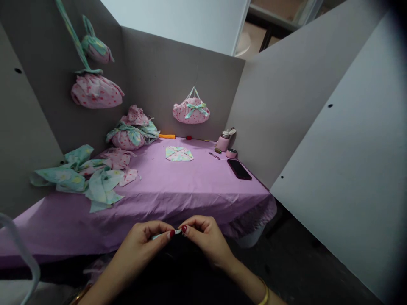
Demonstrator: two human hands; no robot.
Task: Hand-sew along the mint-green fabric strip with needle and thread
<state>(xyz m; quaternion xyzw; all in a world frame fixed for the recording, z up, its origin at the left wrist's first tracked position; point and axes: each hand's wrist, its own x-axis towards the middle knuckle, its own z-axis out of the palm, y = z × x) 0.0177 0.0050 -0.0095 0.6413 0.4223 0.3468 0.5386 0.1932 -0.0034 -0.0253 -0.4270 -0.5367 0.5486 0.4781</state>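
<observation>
Both hands are held close together in front of the table's near edge. My left hand pinches a narrow pale strip of fabric between thumb and forefinger. Facing it, my right hand pinches the other end of the same strip. Only a short piece shows between the fingertips; part of it passes under my left fingers. On the table beyond lies a flat, folded green and pink floral fabric piece.
A purple cloth covers the table. Fabric pieces and pouches pile up at left. A pink pouch hangs from the back panel. At right are a phone, a pink jar and a thread spool.
</observation>
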